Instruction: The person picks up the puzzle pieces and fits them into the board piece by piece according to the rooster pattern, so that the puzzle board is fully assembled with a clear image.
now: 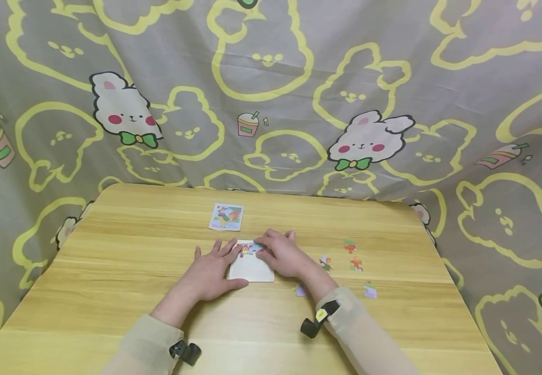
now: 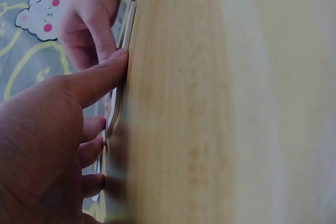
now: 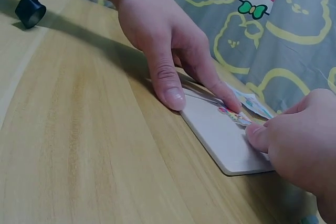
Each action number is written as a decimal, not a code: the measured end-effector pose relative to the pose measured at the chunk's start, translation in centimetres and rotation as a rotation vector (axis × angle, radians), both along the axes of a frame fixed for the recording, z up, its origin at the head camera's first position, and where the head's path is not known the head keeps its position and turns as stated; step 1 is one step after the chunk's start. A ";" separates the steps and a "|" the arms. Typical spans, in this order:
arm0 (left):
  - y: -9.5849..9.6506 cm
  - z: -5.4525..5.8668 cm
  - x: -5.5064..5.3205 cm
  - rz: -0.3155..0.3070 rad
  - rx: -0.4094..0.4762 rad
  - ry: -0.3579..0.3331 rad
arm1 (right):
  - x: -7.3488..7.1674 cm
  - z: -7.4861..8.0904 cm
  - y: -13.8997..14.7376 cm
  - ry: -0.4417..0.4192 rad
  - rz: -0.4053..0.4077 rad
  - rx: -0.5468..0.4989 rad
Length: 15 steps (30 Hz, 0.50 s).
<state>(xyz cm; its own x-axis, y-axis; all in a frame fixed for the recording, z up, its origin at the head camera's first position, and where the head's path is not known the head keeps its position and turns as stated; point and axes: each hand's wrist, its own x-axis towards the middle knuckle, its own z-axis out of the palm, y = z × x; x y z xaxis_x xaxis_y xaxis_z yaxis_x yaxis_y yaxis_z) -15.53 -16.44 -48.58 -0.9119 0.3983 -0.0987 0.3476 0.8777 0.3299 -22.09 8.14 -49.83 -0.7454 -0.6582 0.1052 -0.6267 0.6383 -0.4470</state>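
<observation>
Beige sleeves [image 1: 141, 341], each with a black, round-ended mount [image 1: 191, 353], the right one bearing a yellow label [image 1: 321, 314], perhaps lettered

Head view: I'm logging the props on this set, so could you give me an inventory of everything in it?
wood-grain table: 1, light yellow-brown, beneath the other props
printed cloth backdrop: 1, grey with yellow outlines and white rabbits, behind and beside the table
square picture card: 1, pale with a multicoloured picture, beyond the tray
flat square puzzle tray: 1, white, between the hands
seated puzzle pieces: at least 2, multicoloured, at the tray's far side, partly hidden by fingers
loose puzzle pieces: 5 visible, multicoloured, right of the tray
wrist cameras: 2, black, one at each cuff
long sleeves: 2, beige, on the forearms
left hand: 1, bare, at the tray's left side
right hand: 1, bare, at the tray's right side
</observation>
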 end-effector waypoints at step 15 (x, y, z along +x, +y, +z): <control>0.4 0.7 0.1 0.013 -0.060 -0.031 | 0.1 -0.2 -0.2 0.052 -0.001 0.021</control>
